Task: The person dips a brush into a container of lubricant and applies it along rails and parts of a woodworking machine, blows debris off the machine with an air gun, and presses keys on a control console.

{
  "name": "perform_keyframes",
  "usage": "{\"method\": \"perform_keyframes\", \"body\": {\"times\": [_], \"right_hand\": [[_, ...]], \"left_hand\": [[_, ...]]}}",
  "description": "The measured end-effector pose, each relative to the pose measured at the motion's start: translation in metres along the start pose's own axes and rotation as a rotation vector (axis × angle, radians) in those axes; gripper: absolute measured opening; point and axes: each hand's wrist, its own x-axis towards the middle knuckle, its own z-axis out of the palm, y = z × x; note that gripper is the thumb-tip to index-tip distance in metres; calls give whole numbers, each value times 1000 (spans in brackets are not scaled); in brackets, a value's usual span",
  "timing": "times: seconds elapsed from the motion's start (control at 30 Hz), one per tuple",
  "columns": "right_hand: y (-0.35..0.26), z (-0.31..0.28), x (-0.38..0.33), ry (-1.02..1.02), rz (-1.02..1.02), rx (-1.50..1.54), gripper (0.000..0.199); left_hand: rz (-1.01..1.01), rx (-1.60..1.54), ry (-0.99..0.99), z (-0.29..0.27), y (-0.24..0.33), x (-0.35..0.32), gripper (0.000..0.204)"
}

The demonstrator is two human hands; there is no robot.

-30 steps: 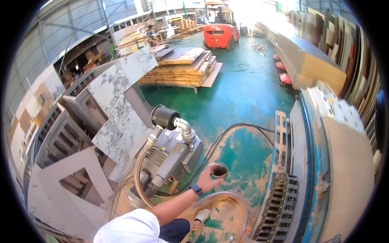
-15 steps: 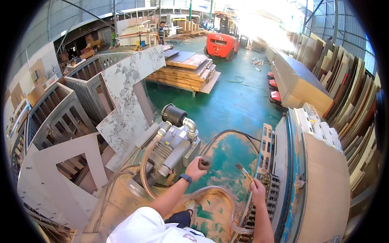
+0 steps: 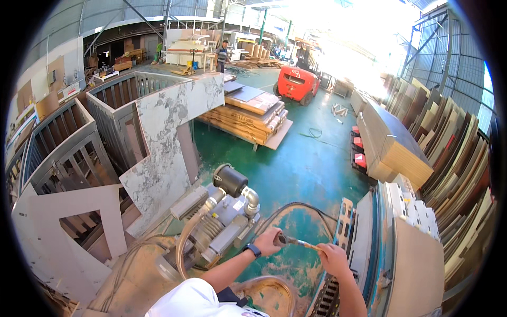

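Note:
My left hand [image 3: 267, 242], with a dark watch on its wrist, is closed round a small dark round container [image 3: 283, 240], mostly hidden by my fingers. In my right hand [image 3: 332, 259] I grip a paintbrush [image 3: 309, 245] by its handle. Its bristle end points left and meets the container's opening; whether it is inside, I cannot tell. Left of my hands stands a grey vacuum pump [image 3: 216, 227] with a black filter canister [image 3: 230, 180] and a clear hose [image 3: 189, 232]. Below my right hand lies a black cable chain [image 3: 326, 298].
A long machine bed [image 3: 388, 238] runs along my right. Leaning panels [image 3: 158, 142] and grey slatted frames [image 3: 68, 142] crowd the left. Ahead are a board stack [image 3: 243, 119], a red forklift [image 3: 296, 83] and a person [image 3: 222, 55]. Black cables [image 3: 296, 205] loop across the dusty floor.
My hands have come together: the paintbrush has tipped from upright to nearly level, its bristles now at the container. The view has tilted up, so the surroundings sit lower.

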Motion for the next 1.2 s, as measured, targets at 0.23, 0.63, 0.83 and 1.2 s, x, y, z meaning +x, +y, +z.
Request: {"method": "perform_keyframes", "body": {"times": [0.23, 0.63, 0.83, 1.2], "right_hand": [[10, 10, 56, -162, -63, -113, 15], [17, 57, 133, -397, -348, -419, 18], [59, 67, 136, -376, -334, -232, 16], [247, 33, 15, 99, 395, 217, 33]], "left_hand": [[81, 99, -58, -34, 11, 33, 40], [147, 252, 45, -31, -21, 40, 43], [73, 267, 55, -7, -16, 57, 45], [25, 87, 57, 107, -9, 160, 46]]}}
